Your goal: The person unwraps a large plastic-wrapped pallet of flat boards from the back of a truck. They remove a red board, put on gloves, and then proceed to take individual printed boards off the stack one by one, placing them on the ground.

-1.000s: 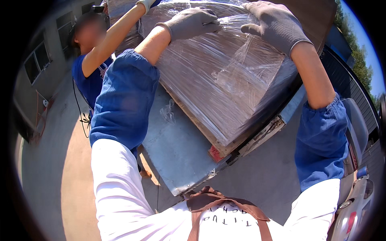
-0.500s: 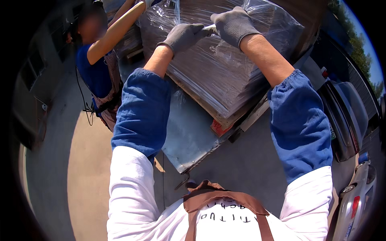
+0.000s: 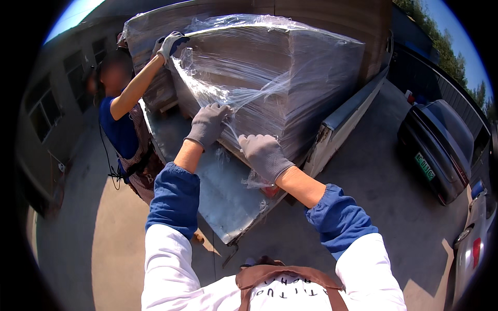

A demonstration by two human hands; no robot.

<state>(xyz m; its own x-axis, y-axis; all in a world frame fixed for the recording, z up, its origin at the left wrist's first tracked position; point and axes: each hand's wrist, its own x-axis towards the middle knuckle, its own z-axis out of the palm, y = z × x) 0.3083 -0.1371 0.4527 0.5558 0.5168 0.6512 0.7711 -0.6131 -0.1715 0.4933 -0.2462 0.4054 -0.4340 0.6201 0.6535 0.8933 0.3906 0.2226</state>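
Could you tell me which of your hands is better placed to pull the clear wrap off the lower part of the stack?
Probably the right hand: it sits low on the stack's near corner with loose clear wrap bunched under it. The left hand is higher, gripping a taut strand.

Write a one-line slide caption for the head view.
Gloved left hand and right hand pull clear stretch wrap off a wrapped stack on a truck bed.
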